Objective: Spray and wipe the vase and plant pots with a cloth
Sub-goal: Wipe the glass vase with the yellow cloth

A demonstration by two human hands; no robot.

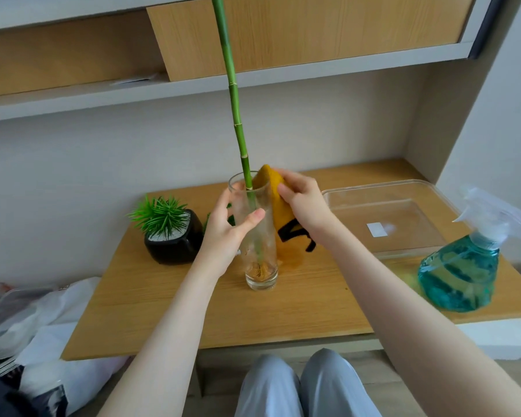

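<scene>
Bare desk (193, 311) in front; spray bottle (460, 269) right.

A tall clear glass vase (260, 236) stands upright on the wooden surface (283, 311), one green bamboo stalk (236, 115) rising from it. A yellow cloth (278, 212) lies against the vase's right side. Left of the vase sits a black plant pot (175, 245) with spiky green leaves. Well right of the vase stands a teal spray bottle (460, 266).

Wooden table (283, 311), pale wall (133, 145), wood-fronted shelving (283, 34) above.
</scene>
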